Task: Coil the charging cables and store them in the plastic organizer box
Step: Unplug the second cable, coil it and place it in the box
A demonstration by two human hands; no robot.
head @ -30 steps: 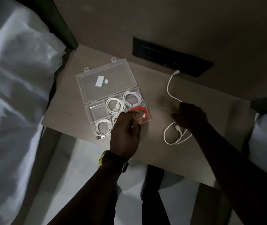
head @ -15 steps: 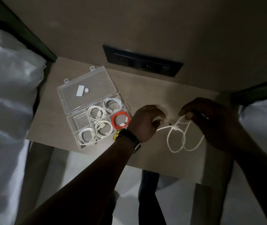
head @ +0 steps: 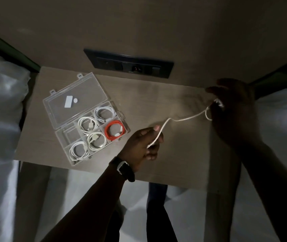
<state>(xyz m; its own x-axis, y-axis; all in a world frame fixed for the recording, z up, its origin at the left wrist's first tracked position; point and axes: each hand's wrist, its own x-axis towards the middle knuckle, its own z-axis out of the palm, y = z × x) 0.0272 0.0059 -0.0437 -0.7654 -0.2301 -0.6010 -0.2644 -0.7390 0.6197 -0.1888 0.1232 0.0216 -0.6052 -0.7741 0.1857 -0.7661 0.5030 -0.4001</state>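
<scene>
**White cable stretched between two hands**

The left hand (head: 142,143) pinched one end of the white cable (head: 183,119), right of the open box (head: 85,117) on the bench (head: 174,154). Farther right, the right hand (head: 233,109) gripped its loops.

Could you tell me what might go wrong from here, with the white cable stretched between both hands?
1. The white cable runs through the left hand to small loops in the right hand; pulling could undo them.
2. The only free compartment in the organizer box looks small, so a loose coil may not fit.
</scene>
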